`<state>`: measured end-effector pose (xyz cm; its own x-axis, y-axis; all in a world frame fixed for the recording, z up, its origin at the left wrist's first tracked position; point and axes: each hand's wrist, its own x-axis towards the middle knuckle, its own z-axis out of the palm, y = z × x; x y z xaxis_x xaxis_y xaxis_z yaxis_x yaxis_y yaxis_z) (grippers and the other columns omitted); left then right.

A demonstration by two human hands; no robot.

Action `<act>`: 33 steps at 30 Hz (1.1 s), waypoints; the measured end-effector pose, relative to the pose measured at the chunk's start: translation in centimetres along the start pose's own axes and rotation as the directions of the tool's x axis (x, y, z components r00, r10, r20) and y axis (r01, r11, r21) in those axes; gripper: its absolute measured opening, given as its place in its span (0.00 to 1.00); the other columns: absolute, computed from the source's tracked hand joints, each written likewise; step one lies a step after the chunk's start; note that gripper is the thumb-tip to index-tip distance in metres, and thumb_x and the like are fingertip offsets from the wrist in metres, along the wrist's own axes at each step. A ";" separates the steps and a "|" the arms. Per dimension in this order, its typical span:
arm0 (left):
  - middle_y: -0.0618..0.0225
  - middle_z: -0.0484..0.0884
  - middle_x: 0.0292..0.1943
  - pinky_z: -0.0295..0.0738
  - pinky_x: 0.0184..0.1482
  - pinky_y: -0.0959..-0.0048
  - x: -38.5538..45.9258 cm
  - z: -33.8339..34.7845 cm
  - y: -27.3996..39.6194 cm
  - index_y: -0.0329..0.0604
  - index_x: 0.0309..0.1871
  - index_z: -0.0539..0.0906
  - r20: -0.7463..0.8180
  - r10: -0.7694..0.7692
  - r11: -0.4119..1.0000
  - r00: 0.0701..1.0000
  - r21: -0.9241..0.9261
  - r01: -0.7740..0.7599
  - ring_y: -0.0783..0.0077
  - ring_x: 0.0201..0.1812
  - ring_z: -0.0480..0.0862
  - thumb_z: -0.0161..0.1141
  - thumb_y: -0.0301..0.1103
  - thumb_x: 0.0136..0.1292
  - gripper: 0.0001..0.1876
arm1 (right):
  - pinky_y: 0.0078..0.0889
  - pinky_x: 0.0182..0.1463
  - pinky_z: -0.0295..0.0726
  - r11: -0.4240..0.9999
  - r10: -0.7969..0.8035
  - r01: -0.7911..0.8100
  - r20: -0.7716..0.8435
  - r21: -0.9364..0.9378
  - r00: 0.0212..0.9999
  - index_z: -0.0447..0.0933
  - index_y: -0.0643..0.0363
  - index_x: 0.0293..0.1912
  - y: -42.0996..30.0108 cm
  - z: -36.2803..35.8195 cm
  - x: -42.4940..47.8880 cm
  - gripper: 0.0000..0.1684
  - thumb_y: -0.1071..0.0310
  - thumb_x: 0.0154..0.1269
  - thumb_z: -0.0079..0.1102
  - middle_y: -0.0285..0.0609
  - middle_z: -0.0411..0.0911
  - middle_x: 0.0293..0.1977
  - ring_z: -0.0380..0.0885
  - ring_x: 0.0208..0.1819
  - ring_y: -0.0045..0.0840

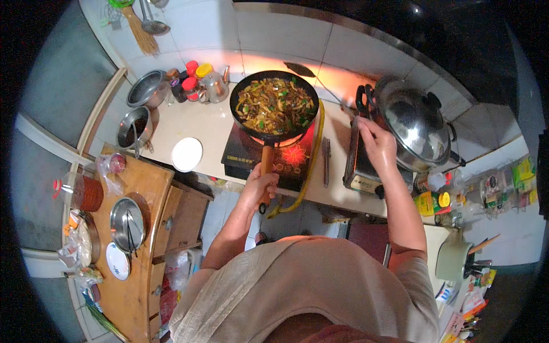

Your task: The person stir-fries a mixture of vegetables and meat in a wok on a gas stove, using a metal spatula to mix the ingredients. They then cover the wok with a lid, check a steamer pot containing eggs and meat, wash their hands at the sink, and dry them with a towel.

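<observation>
My left hand (260, 184) is wrapped around the wooden handle (267, 160) of a black frying pan (233, 112). The pan holds a cooked mix of brown and yellowish strips with green pieces (274, 105). Under its near edge glows a black electric cooktop (240, 160); whether the pan rests on it or hangs just above, I cannot tell. In my right hand (378, 143) is the end of a long-handled spatula (300, 69). Its dark blade is to the right of the pan's far rim, apart from the food.
A lidded steel pot (411, 124) stands on a gas stove (364, 171) at right. A yellow hose (318, 145) runs beside the cooktop, near metal tongs (327, 163). Leftward are a white plate (187, 154), a metal kettle (214, 88), steel bowls (148, 90) and a wooden cabinet (141, 296).
</observation>
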<state>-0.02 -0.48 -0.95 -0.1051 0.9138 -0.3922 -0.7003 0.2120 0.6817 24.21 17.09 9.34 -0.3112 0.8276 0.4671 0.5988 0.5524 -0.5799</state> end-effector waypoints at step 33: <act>0.73 0.72 0.24 0.67 0.20 0.80 0.9 0.1 -0.5 0.46 0.40 0.73 -0.036 -0.106 0.994 0.994 -0.010 0.106 0.81 0.20 0.70 0.60 0.33 0.62 0.08 | 0.45 0.36 0.77 0.724 -0.235 0.503 0.517 -0.471 0.823 0.82 0.49 0.38 -7.8 -3.4 6.7 0.12 0.56 0.61 0.53 0.47 0.80 0.28 0.80 0.33 0.40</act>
<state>0.26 0.28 -1.58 -0.0558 0.8731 -0.4844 -0.7146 0.3039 0.6301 19.97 18.00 19.29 -0.7787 0.6025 0.1753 0.6249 0.7699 0.1298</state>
